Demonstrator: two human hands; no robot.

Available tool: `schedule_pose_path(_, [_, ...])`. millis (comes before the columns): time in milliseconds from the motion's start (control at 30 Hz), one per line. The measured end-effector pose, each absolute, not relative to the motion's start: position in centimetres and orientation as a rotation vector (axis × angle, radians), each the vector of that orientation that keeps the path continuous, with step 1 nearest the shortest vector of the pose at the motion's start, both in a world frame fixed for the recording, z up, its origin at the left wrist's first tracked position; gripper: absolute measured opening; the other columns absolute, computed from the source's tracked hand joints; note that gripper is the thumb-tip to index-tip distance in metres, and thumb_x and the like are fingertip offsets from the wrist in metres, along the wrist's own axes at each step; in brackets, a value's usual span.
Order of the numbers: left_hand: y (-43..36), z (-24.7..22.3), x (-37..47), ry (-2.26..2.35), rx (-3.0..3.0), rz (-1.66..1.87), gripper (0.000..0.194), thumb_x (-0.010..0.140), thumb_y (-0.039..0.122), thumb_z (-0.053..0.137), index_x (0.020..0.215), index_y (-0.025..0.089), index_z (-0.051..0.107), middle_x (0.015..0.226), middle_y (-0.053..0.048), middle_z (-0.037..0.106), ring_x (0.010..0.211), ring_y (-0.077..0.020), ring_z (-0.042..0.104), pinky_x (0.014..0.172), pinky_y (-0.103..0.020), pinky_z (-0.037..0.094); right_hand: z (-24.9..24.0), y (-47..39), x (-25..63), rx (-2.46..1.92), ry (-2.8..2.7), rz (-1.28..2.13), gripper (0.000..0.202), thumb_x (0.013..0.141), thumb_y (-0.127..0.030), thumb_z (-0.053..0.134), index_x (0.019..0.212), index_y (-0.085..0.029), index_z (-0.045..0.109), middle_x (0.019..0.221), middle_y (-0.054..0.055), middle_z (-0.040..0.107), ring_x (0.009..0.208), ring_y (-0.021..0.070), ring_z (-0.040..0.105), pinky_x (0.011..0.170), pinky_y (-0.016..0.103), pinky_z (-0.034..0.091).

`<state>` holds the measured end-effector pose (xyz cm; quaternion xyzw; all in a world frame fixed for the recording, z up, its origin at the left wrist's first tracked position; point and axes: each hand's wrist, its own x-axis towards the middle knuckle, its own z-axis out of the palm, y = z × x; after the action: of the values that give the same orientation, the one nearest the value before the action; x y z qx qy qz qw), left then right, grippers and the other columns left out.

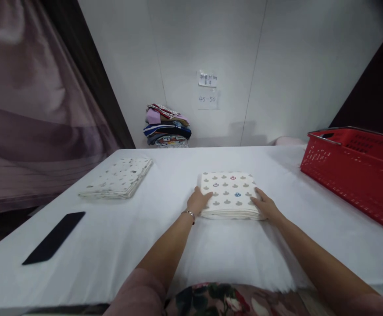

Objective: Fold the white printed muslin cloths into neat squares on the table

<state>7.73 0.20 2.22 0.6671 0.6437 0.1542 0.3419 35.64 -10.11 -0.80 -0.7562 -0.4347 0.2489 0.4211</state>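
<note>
A folded white cloth point(227, 197) lies flat on the white-covered table in front of me, printed with rows of grey motifs and a few red, blue and purple ones. My left hand point(198, 202) grips its left edge, thumb on top and the other fingers mostly hidden at the side. On the opposite edge, my right hand point(266, 204) holds the same cloth, thumb over the top and fingers along the side. The near edge of the cloth shows several stacked layers.
Another folded patterned cloth point(119, 177) lies at the left of the table point(138, 245). Nearer me is a dark flat strip point(55, 237). A red plastic basket point(356, 171) stands at the right. Behind the table rises a pile of folded fabrics point(167, 127) by the wall.
</note>
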Motion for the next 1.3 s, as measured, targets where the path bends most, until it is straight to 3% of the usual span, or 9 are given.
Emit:
schedule_pose_path(133, [2.2, 3.4, 6.7, 1.595, 1.776, 0.465, 0.082, 0.069, 0.054, 0.066, 0.136, 0.017, 0.035, 0.124, -0.015, 0.059, 0.108, -0.0293, 0.059, 0.083, -0.033, 0.045, 0.0, -12.7, 32.6, -1.86, -1.053, 0.689, 0.073, 0.072, -0.043, 0.063, 0.138, -0.019, 0.044, 0.133, 0.011, 0.053, 0.121, 0.0316, 0.048, 0.099, 0.043, 0.041])
schedule_pose_path(233, [5.3, 4.7, 4.9, 1.634, 1.899, 0.459, 0.092, 0.065, 0.051, 0.072, 0.141, 0.019, 0.03, 0.13, -0.016, 0.055, 0.116, -0.031, 0.054, 0.09, -0.035, 0.042, 0.2, -16.0, 28.8, -1.775, -1.166, 0.937, 0.085, 0.071, -0.041, 0.065, 0.146, -0.02, 0.03, 0.107, 0.01, 0.066, 0.088, 0.0251, 0.064, 0.077, 0.038, 0.052])
schedule_pose_path(300, [7.0, 5.2, 3.5, 1.62, 1.93, 0.4, 0.091, 0.063, 0.048, 0.074, 0.139, 0.019, 0.034, 0.134, -0.016, 0.052, 0.12, -0.0307, 0.051, 0.093, -0.034, 0.04, 0.4, -17.9, 27.0, -1.642, -1.275, 1.12, 0.086, 0.074, -0.041, 0.063, 0.148, -0.024, 0.022, 0.102, 0.007, 0.067, 0.065, 0.0181, 0.062, 0.06, 0.033, 0.052])
schedule_pose_path(367, [8.0, 5.2, 2.5, 1.611, 1.911, 0.353, 0.086, 0.061, 0.046, 0.076, 0.134, 0.018, 0.041, 0.136, -0.015, 0.05, 0.122, -0.0304, 0.049, 0.094, -0.032, 0.039, 1.1, -18.7, 26.5, -1.597, -1.359, 1.094, 0.073, 0.077, -0.039, 0.059, 0.144, -0.025, 0.034, 0.102, 0.006, 0.066, 0.058, 0.015, 0.058, 0.055, 0.032, 0.05])
schedule_pose_path(500, [7.5, 4.1, 1.6, 1.631, 1.852, 0.394, 0.077, 0.062, 0.052, 0.073, 0.125, 0.016, 0.05, 0.133, -0.015, 0.053, 0.12, -0.0309, 0.051, 0.093, -0.031, 0.041, 3.4, -16.1, 28.8, -1.689, -1.446, 0.674, 0.043, 0.078, -0.041, 0.054, 0.114, -0.019, 0.064, 0.087, 0.005, 0.067, 0.065, 0.0183, 0.058, 0.062, 0.033, 0.049])
schedule_pose_path(700, [5.5, 4.0, 0.0, 1.633, 1.732, 0.478, 0.077, 0.059, 0.052, 0.075, 0.123, 0.016, 0.053, 0.132, -0.015, 0.054, 0.117, -0.0316, 0.053, 0.092, -0.032, 0.042, 5.0, -7.5, 31.8, -1.826, -1.607, 0.435, 0.042, 0.08, -0.039, 0.052, 0.115, -0.019, 0.063, 0.115, 0.009, 0.063, 0.094, 0.0218, 0.061, 0.084, 0.034, 0.048])
schedule_pose_path(900, [4.8, 4.1, -1.4, 1.569, 1.757, 0.494, 0.07, 0.062, 0.043, 0.075, 0.124, 0.017, 0.054, 0.135, -0.012, 0.052, 0.119, -0.0281, 0.051, 0.095, -0.029, 0.041, 3.3, -1.3, 32.4, -2.12, -1.758, 0.641, 0.064, 0.081, -0.046, 0.055, 0.136, -0.014, 0.047, 0.127, 0.014, 0.058, 0.113, 0.0288, 0.056, 0.096, 0.038, 0.042])
schedule_pose_path(1000, [4.7, 3.4, -1.4, 1.561, 1.731, 0.522, 0.07, 0.064, 0.042, 0.074, 0.126, 0.016, 0.053, 0.134, -0.011, 0.052, 0.119, -0.0273, 0.051, 0.094, -0.028, 0.042, 2.9, -0.8, 32.6, -2.126, -1.797, 0.688, 0.065, 0.08, -0.053, 0.054, 0.131, -0.013, 0.052, 0.131, 0.015, 0.054, 0.118, 0.0312, 0.051, 0.099, 0.039, 0.04])
schedule_pose_path(1300, [5.7, 2.6, 0.9, 1.433, 1.696, 0.626, 0.071, 0.064, 0.03, 0.076, 0.129, 0.016, 0.05, 0.132, -0.011, 0.053, 0.113, -0.0238, 0.055, 0.093, -0.028, 0.044, 4.2, -7.0, 32.2, -2.046, -1.545, 1.164, 0.053, 0.073, -0.054, 0.062, 0.109, -0.014, 0.064, 0.11, 0.015, 0.066, 0.094, 0.0307, 0.064, 0.082, 0.039, 0.051])
